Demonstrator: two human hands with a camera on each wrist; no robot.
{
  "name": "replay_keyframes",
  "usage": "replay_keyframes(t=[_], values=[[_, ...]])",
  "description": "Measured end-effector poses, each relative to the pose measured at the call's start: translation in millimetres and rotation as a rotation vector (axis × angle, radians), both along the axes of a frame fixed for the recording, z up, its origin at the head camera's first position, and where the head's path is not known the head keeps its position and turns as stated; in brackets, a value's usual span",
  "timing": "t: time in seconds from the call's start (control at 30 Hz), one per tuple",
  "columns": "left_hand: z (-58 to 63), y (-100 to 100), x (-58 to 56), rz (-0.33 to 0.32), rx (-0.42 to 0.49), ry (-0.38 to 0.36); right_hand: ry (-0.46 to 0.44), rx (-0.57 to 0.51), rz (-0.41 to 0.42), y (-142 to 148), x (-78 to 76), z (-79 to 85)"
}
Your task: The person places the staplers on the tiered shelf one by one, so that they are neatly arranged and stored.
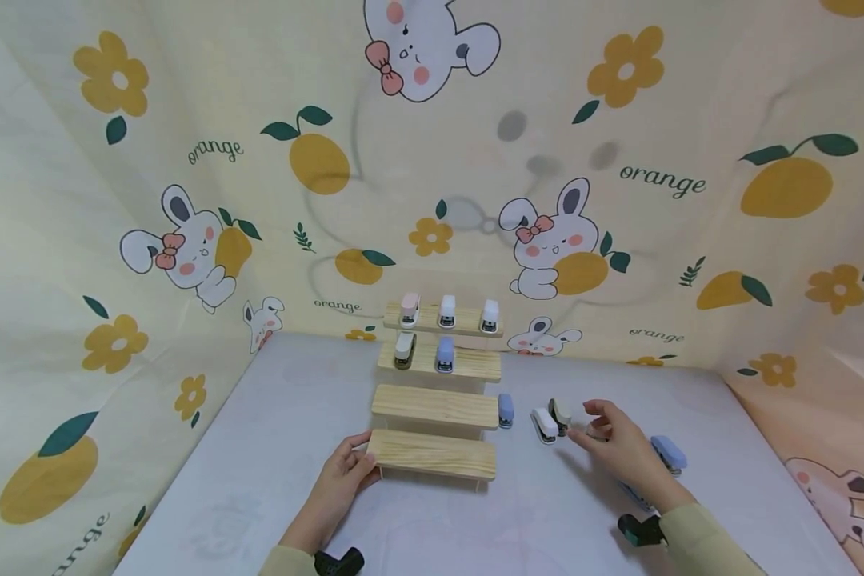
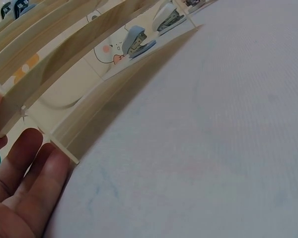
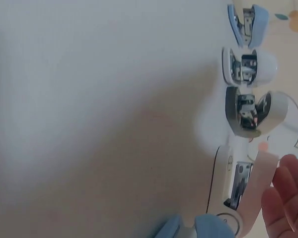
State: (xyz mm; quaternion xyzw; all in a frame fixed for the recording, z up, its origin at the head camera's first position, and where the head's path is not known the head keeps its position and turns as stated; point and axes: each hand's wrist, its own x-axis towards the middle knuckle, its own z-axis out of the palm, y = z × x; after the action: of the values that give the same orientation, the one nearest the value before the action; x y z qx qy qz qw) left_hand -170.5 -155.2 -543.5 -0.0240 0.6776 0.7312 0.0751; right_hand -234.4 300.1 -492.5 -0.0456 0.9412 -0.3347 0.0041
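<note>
My left hand [image 1: 342,474] holds the left end of the lowest step of a tiered wooden display rack [image 1: 432,454]; its thumb and fingers [image 2: 27,158] lie about that end in the left wrist view. On the right, my right hand [image 1: 622,450] hovers over the table with thumb and forefinger spread apart. Its fingertips come right up to a pale pink stapler [image 3: 251,191], mostly hidden behind the hand in the head view. Just left of that hand stand a white stapler [image 1: 545,426] and a cream-and-dark stapler [image 1: 560,414].
Pink and white staplers [image 1: 447,311] line the rack's top tier; a white one [image 1: 404,350] and a blue one [image 1: 444,354] sit below. One blue stapler [image 1: 506,410] stands beside the rack, another [image 1: 668,454] right of my right hand. Patterned cloth [image 1: 432,160] hangs behind.
</note>
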Motion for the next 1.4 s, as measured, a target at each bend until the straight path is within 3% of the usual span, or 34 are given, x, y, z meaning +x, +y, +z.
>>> replay_keyframes(t=[0.4,0.7,0.97,1.1,1.27,1.4], values=[[-1.4,-1,-0.9,0.002,0.011,0.001,-0.041,0.053,-0.038,7,-4.3,0.2],[-1.7,-2,-1.8,0.012,0.008,0.001,-0.053,0.117,-0.186,9,-3.1,-4.3],[-1.1,-1,-0.8,0.006,0.013,-0.005,-0.176,0.15,-0.301,-3,-3.2,-0.6],[-1.3,-1,-1.3,0.006,0.013,-0.007,-0.172,0.156,-0.288,-7,-3.7,0.0],[-1.2,-1,-1.4,0.007,0.012,-0.004,-0.114,0.069,-0.206,-8,-5.2,-4.4],[-0.9,-2,-1.1,0.008,0.012,-0.005,-0.122,0.037,-0.207,-9,-5.5,-5.7]])
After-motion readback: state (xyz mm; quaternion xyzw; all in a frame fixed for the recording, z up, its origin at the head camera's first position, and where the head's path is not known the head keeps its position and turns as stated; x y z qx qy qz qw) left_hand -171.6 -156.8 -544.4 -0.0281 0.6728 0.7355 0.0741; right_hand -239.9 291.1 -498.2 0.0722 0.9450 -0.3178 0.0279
